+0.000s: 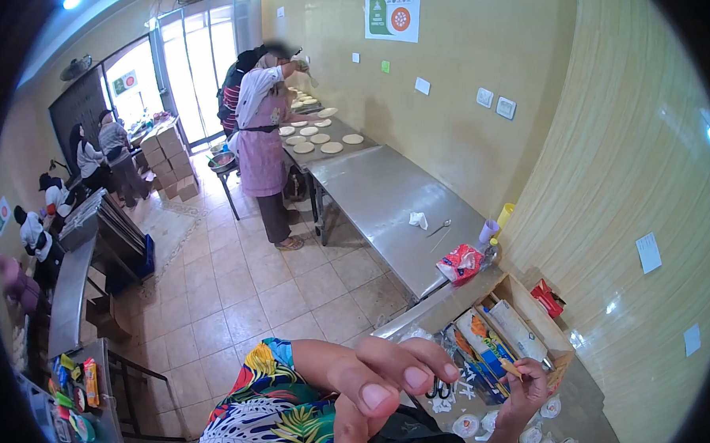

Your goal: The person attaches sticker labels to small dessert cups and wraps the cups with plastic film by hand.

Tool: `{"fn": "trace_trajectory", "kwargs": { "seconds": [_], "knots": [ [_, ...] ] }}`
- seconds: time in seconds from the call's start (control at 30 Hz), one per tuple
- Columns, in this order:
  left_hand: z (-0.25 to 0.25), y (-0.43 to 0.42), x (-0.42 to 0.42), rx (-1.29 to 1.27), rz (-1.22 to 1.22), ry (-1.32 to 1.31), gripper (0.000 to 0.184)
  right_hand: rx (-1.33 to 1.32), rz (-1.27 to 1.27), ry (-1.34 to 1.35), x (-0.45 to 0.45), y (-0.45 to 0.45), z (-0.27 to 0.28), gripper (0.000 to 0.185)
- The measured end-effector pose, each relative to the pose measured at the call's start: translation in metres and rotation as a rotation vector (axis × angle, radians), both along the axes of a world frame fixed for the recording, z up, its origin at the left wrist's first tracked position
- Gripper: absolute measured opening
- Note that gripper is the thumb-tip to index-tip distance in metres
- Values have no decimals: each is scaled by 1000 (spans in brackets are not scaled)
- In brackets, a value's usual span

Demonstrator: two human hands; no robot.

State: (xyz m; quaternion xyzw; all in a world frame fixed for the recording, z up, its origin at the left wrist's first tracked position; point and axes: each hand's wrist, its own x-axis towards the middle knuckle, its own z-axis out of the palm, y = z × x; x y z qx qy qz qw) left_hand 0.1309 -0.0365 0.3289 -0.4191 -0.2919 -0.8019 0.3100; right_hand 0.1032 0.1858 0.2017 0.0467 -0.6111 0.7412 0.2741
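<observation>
Head view: pinching a small tan piece [509, 367] between thumb and fingertips of the right hand [528, 386], close in front of a wooden box [543, 318]; bending the fingers of the left hand [354, 372] loosely, tips a little apart, near the camera, with palm hidden, so cannot tell whether anything is held; below the leaf-patterned fabric [260, 408] at its wrist. Near the right hand, see round white containers [465, 426] and dark-handled scissors [440, 390], plus a blue-and-yellow carton [487, 338] in the box. Further out, find a red-and-white bag [460, 264] near a purple cup [488, 231] on a steel table [386, 204]. Beyond that, note flat pale rounds [332, 147] laid out beside a person in a pink apron [265, 150], with one arm raised
</observation>
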Motion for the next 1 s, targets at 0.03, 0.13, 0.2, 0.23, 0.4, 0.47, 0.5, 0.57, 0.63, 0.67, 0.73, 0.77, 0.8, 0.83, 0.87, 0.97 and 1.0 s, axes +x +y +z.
{"fn": "trace_trajectory", "kwargs": {
  "seconds": [0.03, 0.13, 0.2, 0.23, 0.4, 0.47, 0.5, 0.57, 0.63, 0.67, 0.73, 0.77, 0.8, 0.83, 0.87, 0.97, 1.0],
  "knots": [
    [0, 1, 0, -6, 12, -21, 39, -4, 10, 8, -1, 0, 0, 17],
    [0, -2, -4, -83, 0, -13, 41, -2, 6, 9, 0, -1, 0, 18],
    [-7, 2, -8, -40, -57, 39, 45, 0, -1, 1, 2, -1, -3, 18],
    [-9, 4, -12, -5, -108, 101, 50, -7, -3, 4, 2, -1, -4, 18],
    [-19, -10, -57, -177, 116, 518, 52, -15, -33, -30, 8, 1, -7, 16],
    [-36, -15, -69, -285, 94, 366, 60, -14, -39, -28, 11, 4, -9, 17],
    [-45, -20, -81, -358, 107, 350, 65, -19, -60, -31, 12, 6, -10, 17],
    [-57, -32, -95, -543, 196, 259, 61, -29, -78, -40, 14, 6, -11, 18],
    [-77, -44, -106, -724, 289, 162, 57, -2, -109, -45, 16, 6, -9, 18],
    [-90, -50, -111, -848, 320, 52, 55, 5, -106, -42, 16, 8, -13, 18],
    [-116, -59, -116, -995, 404, -135, 50, 3, -108, -60, 15, 6, -15, 18],
    [-132, -65, -119, -995, 403, -140, 50, 5, -115, -75, 15, 6, -16, 18],
    [-150, -72, -122, -1041, 450, -204, 47, 7, -114, -78, 15, 4, -16, 18],
    [-164, -78, -123, -1086, 498, -266, 44, 5, -102, -73, 14, 2, -15, 19],
    [-177, -84, -122, -1088, 563, -272, 40, 1, -89, -67, 12, 0, -15, 19],
    [-226, -105, -114, -1191, 626, -445, 37, 14, -55, -48, 6, -6, -14, 20],
    [-244, -112, -109, -1189, 631, -449, 37, 15, -49, -48, 4, -8, -12, 20]
  ]
}}
